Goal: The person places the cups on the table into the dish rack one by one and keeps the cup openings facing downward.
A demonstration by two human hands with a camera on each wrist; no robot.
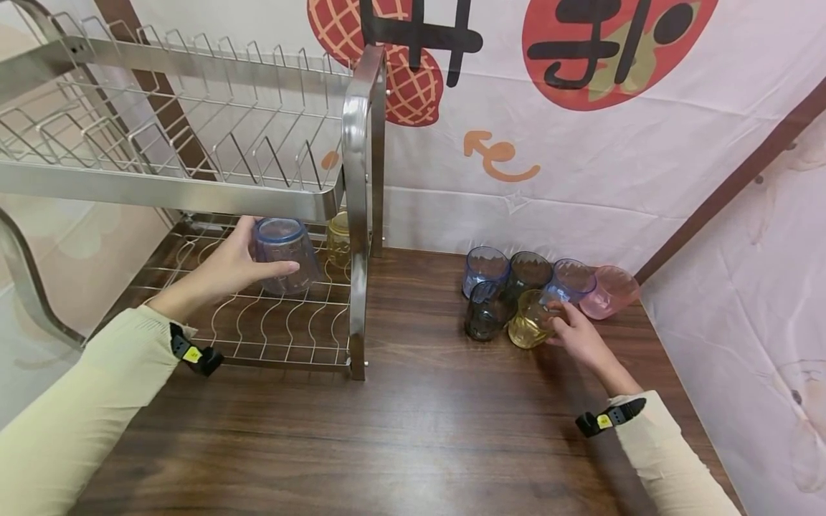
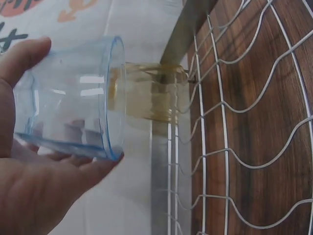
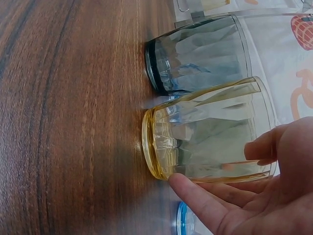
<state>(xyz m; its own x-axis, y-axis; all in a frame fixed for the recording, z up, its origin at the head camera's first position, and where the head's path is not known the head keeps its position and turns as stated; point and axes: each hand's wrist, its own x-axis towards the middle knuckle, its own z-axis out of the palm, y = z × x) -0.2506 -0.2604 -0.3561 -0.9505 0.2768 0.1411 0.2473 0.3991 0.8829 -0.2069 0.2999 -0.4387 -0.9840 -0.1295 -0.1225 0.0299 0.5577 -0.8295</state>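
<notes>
My left hand [image 1: 239, 261] grips a clear blue cup [image 1: 287, 261], mouth down, inside the lower tier of the metal dish rack [image 1: 357, 215]. In the left wrist view, the cup's rim is a little apart from the wire shelf [image 2: 225, 147]. Beyond it, a yellow cup [image 2: 151, 98] stands mouth down on the wires. My right hand [image 1: 577, 340] is at a yellow cup [image 1: 528, 326] upright on the table, thumb and fingers holding its right side near the rim. A dark grey cup [image 3: 205, 54] stands beside that yellow cup.
Around the right hand's cup stand a dark cup [image 1: 530, 272], two blue cups [image 1: 485, 266] and a pink cup [image 1: 609, 292]. The rack's upper tier [image 1: 193, 129] hangs over the left hand. A printed cloth wall [image 1: 445, 215] closes the back; another cloth [image 1: 742, 344] borders the right.
</notes>
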